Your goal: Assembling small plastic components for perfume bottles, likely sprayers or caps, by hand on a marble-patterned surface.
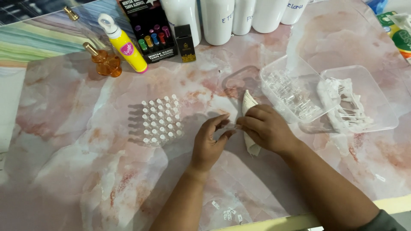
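Both hands are meeting over the middle of the table (64, 128), pinching a tiny clear vial (232, 126) between them. Left hand (209, 141) is closing thumb and forefinger on the vial's near end, the other fingers curling loosely beneath. Right hand (266, 127) is gripping the other end with bent fingertips, knuckles turned up toward the camera. The vial itself is mostly hiding between the fingers, so its cap and contents are too small to tell. A folded white cloth (249, 102) is lying under the right hand, one end poking out beyond the knuckles and the other below the palm.

Just left of the hands, a block of capped vials (161, 120) is standing in neat rows, upright and close together. To the right, a clear tray (274, 70) is holding a heap of empty vials, and a second tray (381, 98) beside it, touching or nearly so, is holding white stick-like parts. Along the far edge, several white bottles (217, 21) are standing in a row, with a small black box (185, 42) and a larger black carton (147, 30) in front. Further left, a yellow bottle (124, 45) is leaning, near an orange glass bottle (105, 62) with a gold cap.
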